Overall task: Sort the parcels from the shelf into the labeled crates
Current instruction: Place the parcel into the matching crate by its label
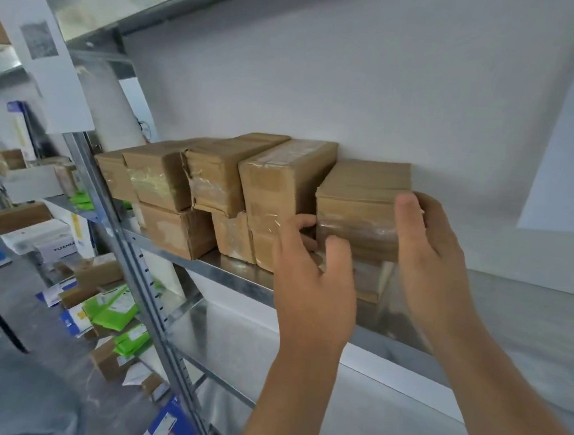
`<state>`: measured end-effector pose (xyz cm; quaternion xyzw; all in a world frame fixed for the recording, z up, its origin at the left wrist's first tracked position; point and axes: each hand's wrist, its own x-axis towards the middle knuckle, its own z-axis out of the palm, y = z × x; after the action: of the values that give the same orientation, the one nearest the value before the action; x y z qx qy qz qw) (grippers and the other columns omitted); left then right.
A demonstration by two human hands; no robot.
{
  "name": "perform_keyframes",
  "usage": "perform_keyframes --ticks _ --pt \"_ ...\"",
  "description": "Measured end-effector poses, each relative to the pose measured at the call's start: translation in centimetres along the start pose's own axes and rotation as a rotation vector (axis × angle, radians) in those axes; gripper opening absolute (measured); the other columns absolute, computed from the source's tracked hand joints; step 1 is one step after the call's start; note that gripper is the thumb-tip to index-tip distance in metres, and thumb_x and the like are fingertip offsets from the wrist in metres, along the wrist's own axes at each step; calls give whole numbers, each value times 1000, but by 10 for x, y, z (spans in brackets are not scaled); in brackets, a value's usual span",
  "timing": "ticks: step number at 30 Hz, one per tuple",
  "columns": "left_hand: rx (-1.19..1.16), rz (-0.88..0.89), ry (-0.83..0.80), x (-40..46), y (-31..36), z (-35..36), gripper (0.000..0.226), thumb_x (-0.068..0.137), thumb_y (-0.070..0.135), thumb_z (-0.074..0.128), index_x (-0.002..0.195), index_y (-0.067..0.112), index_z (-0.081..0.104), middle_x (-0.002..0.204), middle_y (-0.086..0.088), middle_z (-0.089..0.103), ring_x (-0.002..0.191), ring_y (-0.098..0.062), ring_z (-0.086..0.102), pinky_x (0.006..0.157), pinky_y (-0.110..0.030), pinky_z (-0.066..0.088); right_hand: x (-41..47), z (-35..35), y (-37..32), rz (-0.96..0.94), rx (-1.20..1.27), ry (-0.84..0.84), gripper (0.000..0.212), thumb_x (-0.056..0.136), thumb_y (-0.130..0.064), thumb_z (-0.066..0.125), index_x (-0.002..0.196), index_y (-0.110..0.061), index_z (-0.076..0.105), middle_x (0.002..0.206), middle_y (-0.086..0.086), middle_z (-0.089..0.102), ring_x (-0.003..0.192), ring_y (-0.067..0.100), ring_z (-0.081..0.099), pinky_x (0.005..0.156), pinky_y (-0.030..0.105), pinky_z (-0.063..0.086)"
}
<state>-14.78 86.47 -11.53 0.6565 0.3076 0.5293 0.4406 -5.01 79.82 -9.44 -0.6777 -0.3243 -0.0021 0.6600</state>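
Setting: storeroom with a white wall (353, 71) running behind a metal shelf (242, 280); more packets and boxes are lying on lower racks far to the left (108, 307).
Parcels: brown cardboard boxes wrapped in clear tape are sitting in a row on the shelf, stacked two high, touching each other and backing onto the wall.
Target parcel: the rightmost box (359, 207) is sitting on top of another box (368, 281), just beside the tall box (280, 190) to its left.
Left hand: the left hand (313, 268) is reaching in at the near left corner of the rightmost box, fingers curling into the gap next to the tall box; whether they are gripping yet is hard to tell.
Right hand: the right hand (427, 238) is wrapping around the right end of the box, thumb lying on the near face and fingers going behind.
Handling: the box is looking stiff and square, likely moderate in weight; the tape is glossy, so palms may be slipping on it.
Where to hold: clamping both ends on bare cardboard seems safest, then drawing it toward the near edge.
Risk: the box beneath may be dragging along.
Crates: none are showing.
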Motion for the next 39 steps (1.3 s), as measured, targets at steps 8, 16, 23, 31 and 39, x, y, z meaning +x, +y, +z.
perform_keyframes --ticks 8,16,23,31,39 --pt "-130 37 -175 -9 31 -3 34 101 60 48 93 28 56 81 22 58 79 4 58 70 -13 49 -9 -20 -20 -25 129 150 21 106 -36 44 104 -30 64 86 -26 66 80 -9 58 60 3 40" --pt "-210 220 -420 -34 23 4 63 97 9 63 140 53 52 125 23 64 120 -4 61 85 -15 58 -54 -77 -6 -108 -19 152 75 88 17 39 145 -29 56 118 -10 66 99 -2 60 73 5 45" --pt "-587 -146 -709 -103 55 61 44 110 6 37 86 25 69 88 12 78 93 -7 75 91 -28 61 -111 -200 -7 -157 -51 332 73 76 21 41 110 -39 65 98 -20 67 91 3 61 79 15 46" --pt "-406 -62 -1038 -239 119 137 18 102 35 57 110 49 63 101 25 74 94 2 70 76 -24 62 -219 -337 -34 -11 42 640 20 103 -32 53 102 -33 73 94 -9 75 93 3 70 76 20 56" --pt "-536 3 -1301 -451 194 192 53 99 8 70 134 46 60 127 24 68 121 2 64 79 -6 55 -349 -508 -39 104 -392 810 59 101 2 58 139 -43 54 128 -17 54 117 -16 55 87 1 46"
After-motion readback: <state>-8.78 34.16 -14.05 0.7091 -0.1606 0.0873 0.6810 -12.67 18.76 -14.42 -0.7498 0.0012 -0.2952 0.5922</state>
